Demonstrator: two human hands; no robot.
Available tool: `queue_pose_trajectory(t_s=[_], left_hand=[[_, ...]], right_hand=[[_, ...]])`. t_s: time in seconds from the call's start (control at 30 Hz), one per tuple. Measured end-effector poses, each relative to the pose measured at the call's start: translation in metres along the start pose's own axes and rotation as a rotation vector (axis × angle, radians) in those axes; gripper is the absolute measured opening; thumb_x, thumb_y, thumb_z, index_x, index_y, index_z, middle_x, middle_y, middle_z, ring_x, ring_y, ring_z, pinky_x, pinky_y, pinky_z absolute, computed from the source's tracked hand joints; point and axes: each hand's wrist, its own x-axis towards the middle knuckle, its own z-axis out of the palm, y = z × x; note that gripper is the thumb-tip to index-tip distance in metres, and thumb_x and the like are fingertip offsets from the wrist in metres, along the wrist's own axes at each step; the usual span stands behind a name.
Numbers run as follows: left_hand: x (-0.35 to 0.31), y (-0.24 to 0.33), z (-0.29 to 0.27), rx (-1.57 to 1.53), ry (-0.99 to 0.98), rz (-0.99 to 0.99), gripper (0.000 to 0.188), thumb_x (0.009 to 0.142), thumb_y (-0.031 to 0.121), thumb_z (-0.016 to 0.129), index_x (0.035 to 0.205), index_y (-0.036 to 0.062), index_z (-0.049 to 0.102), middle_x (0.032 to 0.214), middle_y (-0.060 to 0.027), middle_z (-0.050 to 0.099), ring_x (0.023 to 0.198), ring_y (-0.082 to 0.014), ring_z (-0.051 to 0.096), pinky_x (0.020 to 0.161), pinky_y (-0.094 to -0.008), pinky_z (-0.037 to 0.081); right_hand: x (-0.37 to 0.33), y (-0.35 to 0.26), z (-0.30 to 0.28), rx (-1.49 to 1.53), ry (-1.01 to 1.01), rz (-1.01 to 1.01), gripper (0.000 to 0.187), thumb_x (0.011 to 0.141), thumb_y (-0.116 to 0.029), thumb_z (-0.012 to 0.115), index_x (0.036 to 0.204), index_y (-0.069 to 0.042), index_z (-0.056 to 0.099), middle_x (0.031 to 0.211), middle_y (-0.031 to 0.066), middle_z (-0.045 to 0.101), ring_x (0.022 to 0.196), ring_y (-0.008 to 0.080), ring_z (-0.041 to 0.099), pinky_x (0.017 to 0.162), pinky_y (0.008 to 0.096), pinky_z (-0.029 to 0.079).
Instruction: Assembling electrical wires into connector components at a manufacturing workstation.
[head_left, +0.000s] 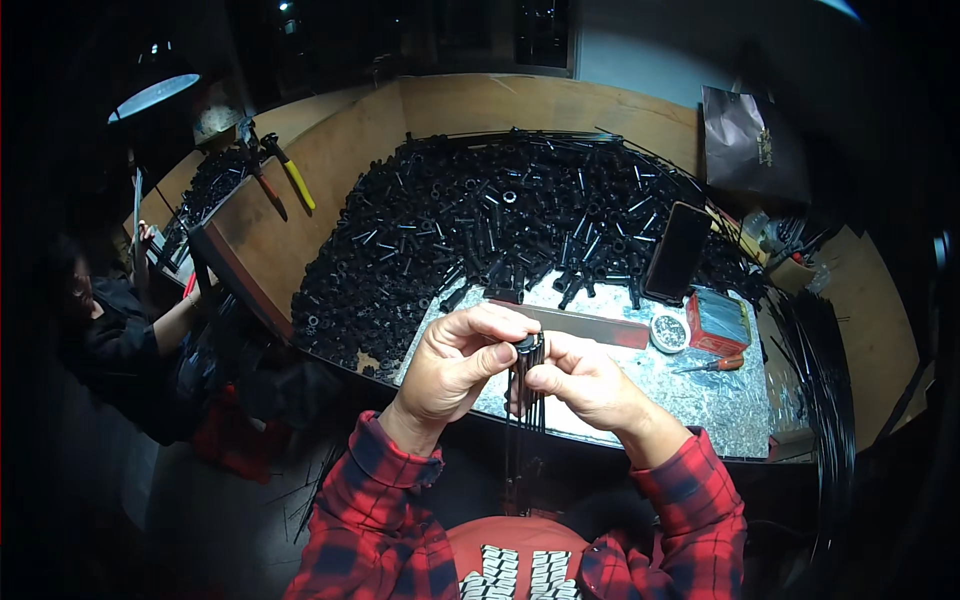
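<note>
Red-and-black plaid sleeves [695, 505] closest to camera, either side of a red top [510, 535] with a black-and-white print. Both hands meet just above the near edge of the bench. Left hand [455, 362]: thumb and forefinger pinching a black round part [527, 343], other fingers curled behind. Thin black rods [530, 400] hang down from it, roughly vertical. Right hand [592, 385]: thumb and forefinger pinching the rods near their top, just beside the left fingertips — can't tell how many are caught; remaining fingertips hidden.

Beyond the hands, a long flat bar [600, 328] lies on the speckled metal sheet [690, 415]. To its right: a small round tub [669, 334], then a red box [715, 327], with an orange-handled screwdriver [730, 363] in front of the box. Phone [678, 250] stands tilted behind the tub. Big heap of black parts [440, 225] fills the back and left of the bench, inside wooden boards [245, 225]. More long black rods [828, 400] droop over the right side. Pliers with yellow handles [299, 187] hang on the left board — co-worker [115, 335] is past it, face left out.
</note>
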Motion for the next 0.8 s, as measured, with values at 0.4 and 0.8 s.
queue_pose_trajectory(t_s=[0.4, 0.8], left_hand=[[-0.004, 0.003, 0.007, -0.076, -0.033, -0.019, 0.017, 0.082, 0.009, 0.068, 0.098, 0.0040, 0.064, 0.111, -0.0138, 0.059, 0.106, -0.0215, 0.056, 0.092, -0.0351, 0.045], [0.003, 0.002, -0.007, -0.091, -0.238, -0.050, 0.027, 0.080, 0.012, 0.070, 0.101, -0.0031, 0.065, 0.120, -0.0196, 0.055, 0.105, -0.0253, 0.058, 0.090, -0.0352, 0.049]], right_hand=[[0.001, 0.006, -0.002, 0.088, -0.079, 0.029, 0.031, 0.088, -0.026, 0.063, 0.105, -0.001, 0.056, 0.094, 0.0074, 0.063, 0.085, 0.0168, 0.062, 0.078, 0.0331, 0.050], [0.003, 0.011, 0.001, 0.164, -0.150, 0.166, 0.011, 0.086, -0.013, 0.062, 0.091, -0.003, 0.059, 0.085, 0.0031, 0.062, 0.078, 0.0128, 0.060, 0.072, 0.0263, 0.048]])
